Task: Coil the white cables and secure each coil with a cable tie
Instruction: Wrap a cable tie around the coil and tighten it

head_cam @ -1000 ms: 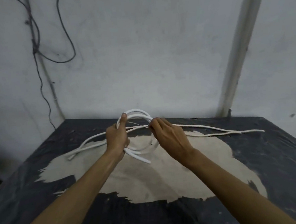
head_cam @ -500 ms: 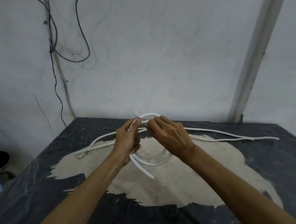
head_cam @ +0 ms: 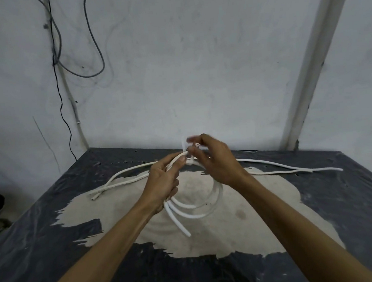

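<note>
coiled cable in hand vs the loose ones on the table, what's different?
The coiled cable is wound into loops; the loose cables run long and nearly straight. The coiled cable is gripped by the left hand while the right hand works at its top; the loose cables lie untouched on the table. Both are white.

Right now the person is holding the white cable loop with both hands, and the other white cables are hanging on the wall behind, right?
Not quite. The head view shows the other white cables lying on the dark table, not hanging on the wall. The rest holds: the left hand and right hand hold the white cable loop.
</note>
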Motion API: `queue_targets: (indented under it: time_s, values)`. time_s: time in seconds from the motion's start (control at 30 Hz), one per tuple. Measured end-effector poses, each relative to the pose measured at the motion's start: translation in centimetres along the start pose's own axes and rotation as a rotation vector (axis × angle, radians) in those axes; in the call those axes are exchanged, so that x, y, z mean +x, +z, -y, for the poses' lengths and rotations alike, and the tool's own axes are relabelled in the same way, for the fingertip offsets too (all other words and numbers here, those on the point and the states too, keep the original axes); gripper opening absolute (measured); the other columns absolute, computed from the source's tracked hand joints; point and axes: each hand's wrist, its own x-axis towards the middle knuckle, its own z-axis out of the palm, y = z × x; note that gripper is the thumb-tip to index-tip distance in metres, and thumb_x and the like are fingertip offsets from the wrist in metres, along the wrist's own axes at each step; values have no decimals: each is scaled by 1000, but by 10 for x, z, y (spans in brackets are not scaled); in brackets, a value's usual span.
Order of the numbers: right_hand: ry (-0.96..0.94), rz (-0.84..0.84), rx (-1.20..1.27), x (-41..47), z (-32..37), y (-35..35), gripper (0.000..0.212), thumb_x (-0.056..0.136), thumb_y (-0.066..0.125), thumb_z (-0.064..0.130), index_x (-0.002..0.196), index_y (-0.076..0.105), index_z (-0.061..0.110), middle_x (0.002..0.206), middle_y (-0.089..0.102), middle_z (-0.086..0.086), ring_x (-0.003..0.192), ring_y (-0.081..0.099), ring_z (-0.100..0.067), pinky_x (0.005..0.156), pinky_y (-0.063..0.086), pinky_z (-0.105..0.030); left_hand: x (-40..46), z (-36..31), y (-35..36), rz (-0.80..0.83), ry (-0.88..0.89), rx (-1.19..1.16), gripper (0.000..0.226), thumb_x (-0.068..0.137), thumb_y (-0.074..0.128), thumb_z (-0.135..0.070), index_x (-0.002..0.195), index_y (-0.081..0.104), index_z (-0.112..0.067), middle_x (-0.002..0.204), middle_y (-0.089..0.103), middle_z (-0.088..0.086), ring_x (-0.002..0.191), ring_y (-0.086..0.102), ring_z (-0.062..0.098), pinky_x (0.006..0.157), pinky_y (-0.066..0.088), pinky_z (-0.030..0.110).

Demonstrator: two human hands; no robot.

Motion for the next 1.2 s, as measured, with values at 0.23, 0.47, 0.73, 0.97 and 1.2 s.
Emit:
queue_targets:
  time_s: [0.23, 0.47, 0.73, 0.97, 1.2]
  values:
    - [-39, -157, -266, -8, 3, 6, 24, 110, 38, 36, 97, 43, 17, 58, 54, 4, 55, 54, -25, 55, 41, -41, -4, 0, 19, -16, -10, -52, 18, 96, 64, -30, 109, 75, -24, 54, 35, -4, 39, 21, 9, 38, 20, 18]
    - [111, -61, -113, -9, -2, 4, 24, 110, 38, 38, 94, 45, 22, 56, 62, 0, 66, 64, -30, 62, 55, -53, -9, 6, 22, -35, 1, -56, 18, 96, 63, -23, 108, 75, -16, 50, 38, -6, 39, 26, 8, 38, 22, 19]
    - [98, 52, -166, -12, -1, 4, 25, 109, 40, 31, 91, 50, 18, 53, 64, 5, 56, 60, -12, 66, 50, -39, -18, 3, 13, 114, 128, 146, 22, 102, 54, -16, 117, 66, -7, 82, 70, 12, 50, 59, 5, 42, 40, 20]
    - [215, -10, 203, -12, 4, 6, 27, 102, 62, 29, 87, 65, 7, 67, 74, -5, 51, 68, -19, 50, 53, -29, -17, 12, 16, -34, 122, 61, 15, 99, 60, -14, 109, 70, -8, 69, 66, 0, 52, 54, 7, 43, 35, 15]
    - [-51, -201, -93, -16, -12, 12, 15, 96, 70, 29, 94, 74, 14, 110, 59, 5, 97, 62, -9, 84, 50, -25, -4, 14, 24, -201, -41, -73, 13, 96, 64, -21, 104, 73, -14, 48, 47, -14, 40, 36, 2, 38, 27, 17]
